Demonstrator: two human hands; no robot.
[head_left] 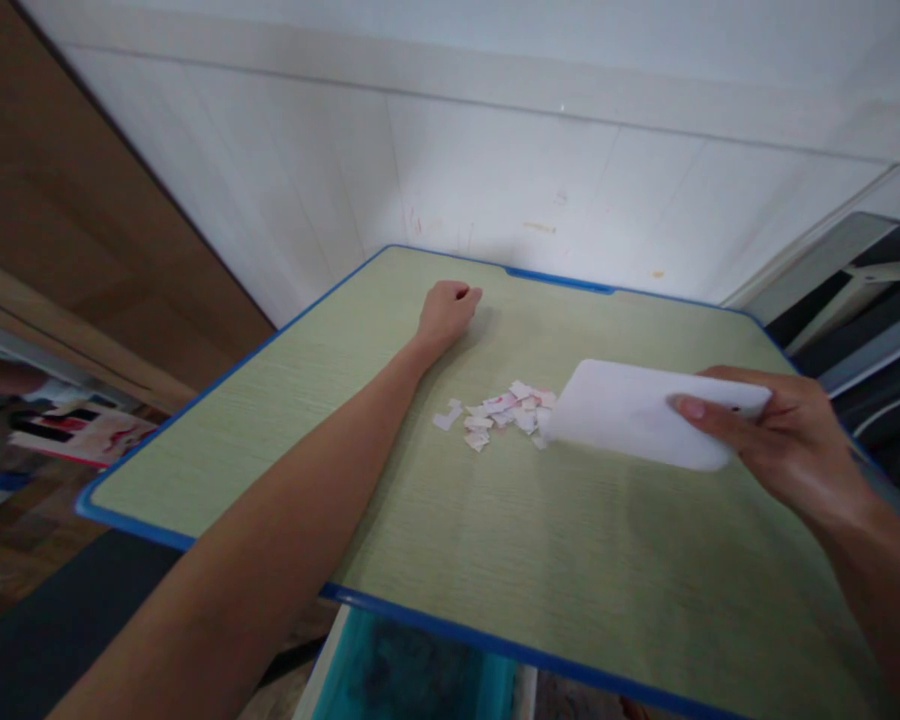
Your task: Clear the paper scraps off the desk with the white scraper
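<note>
My left hand (450,310) is closed in a loose fist near the far side of the light green table, with nothing showing in it. In my right hand (787,430) is a flat white piece with rounded corners and a small dark hole (637,415), which looks like a plastic scraper. The thumb lies on top of it and the fingers are mostly hidden underneath. Its left end reaches a small heap of torn paper scraps (499,410), white with some pink, and covers part of it. The scraps lie between my two hands.
The green tabletop (585,560) has a raised blue edge and stands against a white wall (495,170). Below its front edge is a turquoise bin (420,670) with dark contents. A brown door (105,190) is at left, a grey metal frame (817,260) at right.
</note>
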